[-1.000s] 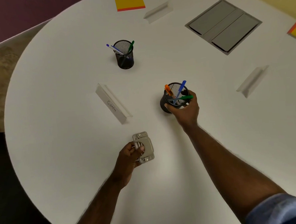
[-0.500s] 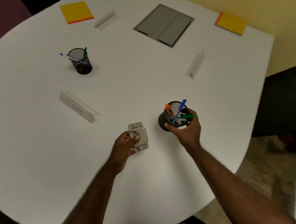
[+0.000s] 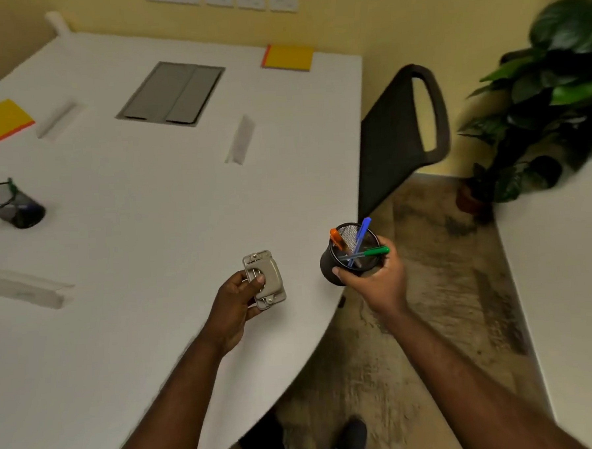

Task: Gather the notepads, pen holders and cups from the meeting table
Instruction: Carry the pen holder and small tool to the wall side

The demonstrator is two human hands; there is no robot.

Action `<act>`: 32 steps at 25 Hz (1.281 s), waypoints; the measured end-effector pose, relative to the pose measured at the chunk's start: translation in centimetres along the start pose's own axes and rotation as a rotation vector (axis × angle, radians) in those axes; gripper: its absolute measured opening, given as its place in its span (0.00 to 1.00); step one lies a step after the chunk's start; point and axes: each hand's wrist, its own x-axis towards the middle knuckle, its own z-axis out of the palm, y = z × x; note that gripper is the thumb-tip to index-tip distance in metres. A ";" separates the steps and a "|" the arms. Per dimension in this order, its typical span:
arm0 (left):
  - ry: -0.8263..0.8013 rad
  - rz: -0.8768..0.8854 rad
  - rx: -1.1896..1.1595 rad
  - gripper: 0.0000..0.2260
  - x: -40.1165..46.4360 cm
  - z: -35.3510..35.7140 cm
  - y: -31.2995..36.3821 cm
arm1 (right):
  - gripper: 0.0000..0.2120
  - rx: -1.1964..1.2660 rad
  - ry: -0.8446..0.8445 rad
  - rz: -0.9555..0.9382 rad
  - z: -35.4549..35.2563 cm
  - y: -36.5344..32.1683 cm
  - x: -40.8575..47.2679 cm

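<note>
Lifted past the table (image 3: pixel 156 334) edge, pen holder (image 3: pixel 349 256) in right hand (image 3: pixel 380 281) grip; left hand (image 3: pixel 235 303) clasps blurred grey device (image 3: pixel 265 279).

The white table (image 3: pixel 149 204) carries two yellow notepads (image 3: pixel 287 57), a mesh pen holder (image 3: pixel 14 208) and name cards (image 3: pixel 240 139).

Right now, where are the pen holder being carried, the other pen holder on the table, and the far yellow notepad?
carried pen holder (image 3: pixel 331 263): head view, dark side wall.
other pen holder (image 3: pixel 26 212): head view, mesh side.
far yellow notepad (image 3: pixel 289 57): head view, top sheet.
</note>
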 end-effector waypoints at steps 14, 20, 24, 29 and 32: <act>-0.278 -0.106 0.204 0.11 2.0 27.1 -3.7 | 0.47 -0.100 0.373 0.209 -26.1 7.5 1.9; -0.355 -0.135 0.224 0.11 8.8 36.7 -4.0 | 0.47 -0.123 0.438 0.232 -30.9 9.8 10.0; -0.374 -0.158 0.155 0.13 13.9 41.5 -2.9 | 0.47 -0.128 0.462 0.218 -32.4 9.8 16.9; -0.403 -0.120 0.173 0.13 20.0 46.6 0.9 | 0.43 -0.106 0.425 0.183 -33.7 8.7 26.1; -0.381 -0.094 0.172 0.13 23.4 49.9 2.7 | 0.44 -0.081 0.405 0.156 -34.6 8.3 32.1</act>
